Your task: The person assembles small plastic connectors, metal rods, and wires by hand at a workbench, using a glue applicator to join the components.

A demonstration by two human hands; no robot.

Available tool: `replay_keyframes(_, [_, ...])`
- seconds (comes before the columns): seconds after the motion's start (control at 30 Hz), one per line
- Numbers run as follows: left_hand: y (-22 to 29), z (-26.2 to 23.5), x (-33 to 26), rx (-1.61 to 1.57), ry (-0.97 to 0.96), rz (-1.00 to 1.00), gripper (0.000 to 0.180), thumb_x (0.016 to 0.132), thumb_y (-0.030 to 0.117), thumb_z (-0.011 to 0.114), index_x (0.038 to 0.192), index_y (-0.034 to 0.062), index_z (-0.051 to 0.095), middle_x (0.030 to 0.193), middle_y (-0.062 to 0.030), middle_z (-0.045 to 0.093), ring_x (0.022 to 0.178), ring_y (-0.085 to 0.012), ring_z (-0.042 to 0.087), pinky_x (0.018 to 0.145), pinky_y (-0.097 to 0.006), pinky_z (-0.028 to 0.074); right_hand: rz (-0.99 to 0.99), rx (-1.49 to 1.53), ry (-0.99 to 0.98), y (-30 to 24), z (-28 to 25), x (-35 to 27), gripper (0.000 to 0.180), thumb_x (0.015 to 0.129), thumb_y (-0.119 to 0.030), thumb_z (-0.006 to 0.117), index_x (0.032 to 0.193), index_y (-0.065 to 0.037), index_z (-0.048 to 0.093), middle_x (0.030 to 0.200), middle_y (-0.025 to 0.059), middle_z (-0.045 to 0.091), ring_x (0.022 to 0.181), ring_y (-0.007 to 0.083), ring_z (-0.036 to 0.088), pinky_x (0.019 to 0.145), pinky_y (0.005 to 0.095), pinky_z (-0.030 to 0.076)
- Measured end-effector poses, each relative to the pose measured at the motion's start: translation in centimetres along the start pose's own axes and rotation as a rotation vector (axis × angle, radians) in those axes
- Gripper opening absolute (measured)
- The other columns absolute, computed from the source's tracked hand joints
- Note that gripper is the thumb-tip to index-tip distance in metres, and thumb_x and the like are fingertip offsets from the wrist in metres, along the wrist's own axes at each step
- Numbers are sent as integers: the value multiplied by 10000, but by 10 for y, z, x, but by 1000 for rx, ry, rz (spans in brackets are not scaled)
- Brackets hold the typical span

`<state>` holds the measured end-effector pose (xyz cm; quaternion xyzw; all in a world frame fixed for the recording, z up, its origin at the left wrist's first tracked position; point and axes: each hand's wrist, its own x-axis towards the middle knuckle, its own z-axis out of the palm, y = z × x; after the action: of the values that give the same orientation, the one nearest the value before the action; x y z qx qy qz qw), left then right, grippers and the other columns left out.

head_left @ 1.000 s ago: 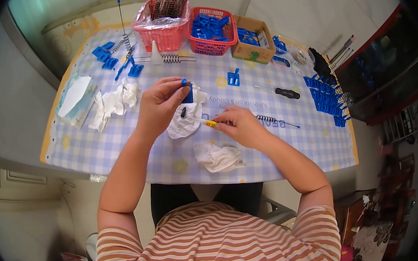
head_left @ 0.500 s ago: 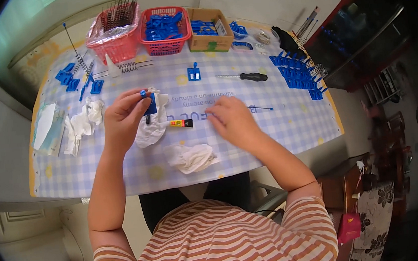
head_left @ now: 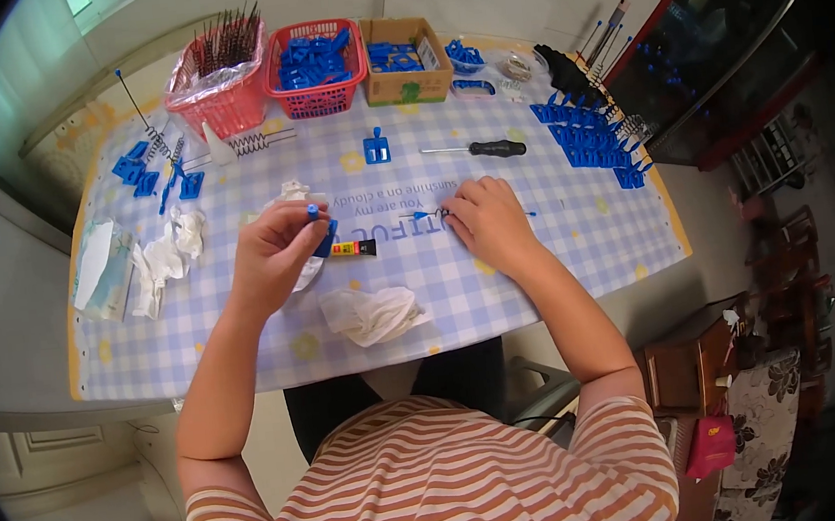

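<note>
crumpled tissue (head_left: 372, 313): white wad at the near table edge, between the two forearms, touching neither.
left hand (head_left: 274, 249): fingers curled tight around a small blue plastic part (head_left: 320, 232); blue tip shows above the thumb, lower end pokes out below. Rest of the part is hidden in the grip, shape unclear.
glue tube (head_left: 351, 250): small, yellow, red and black, lying flat just right of the left hand. Print too small to make out.
right hand (head_left: 487, 222): palm down on the tablecloth (head_left: 557, 247), fingers narrow, pinching at a thin wire spring with blue end (head_left: 423, 216). Fingertips cover the contact, so can't tell if it is lifted or only pressed.
more tissue (head_left: 161, 260): white wads left of the left hand, beside a flat pale packet (head_left: 102, 269) near the left table edge.
screwdriver (head_left: 487, 149): black handle, lying beyond the right hand, well apart.
single blue bracket (head_left: 377, 149): upright on the cloth mid-table.
blue parts row (head_left: 591, 133): many small pieces lined up on the far right; individual shapes hard to resolve.
loose springs (head_left: 251, 144): far left, next to scattered blue clips (head_left: 143, 171).
pink basket (head_left: 220, 84): far edge, holds upright thin rods, lined with clear plastic.
red basket (head_left: 317, 67): far edge, full of blue parts.
cardboard box (head_left: 405, 61): brown, right of the red basket, blue parts inside.
</note>
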<state>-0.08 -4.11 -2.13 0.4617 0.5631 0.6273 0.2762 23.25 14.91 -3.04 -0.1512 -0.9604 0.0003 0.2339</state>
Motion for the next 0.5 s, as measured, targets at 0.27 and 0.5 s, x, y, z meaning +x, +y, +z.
replay_keyframes(0.27, [22, 28, -4, -23, -87, -33, 111, 865, 27, 679, 946, -49, 678, 1009, -83, 614, 855, -106, 619, 723, -226, 524, -134, 160, 220, -36, -44, 11, 173, 743, -77, 700, 912, -80, 665, 878, 32, 613, 854, 241, 560, 785, 382, 421])
replay_keyframes(0.5, [40, 45, -9, 44, -98, -67, 83, 876, 0, 653, 940, -51, 670, 1033, -98, 622, 884, -117, 614, 747, -235, 514, -177, 105, 303, -43, -45, 14, 202, 711, -57, 702, 908, -83, 665, 873, 29, 618, 869, 232, 572, 792, 391, 425])
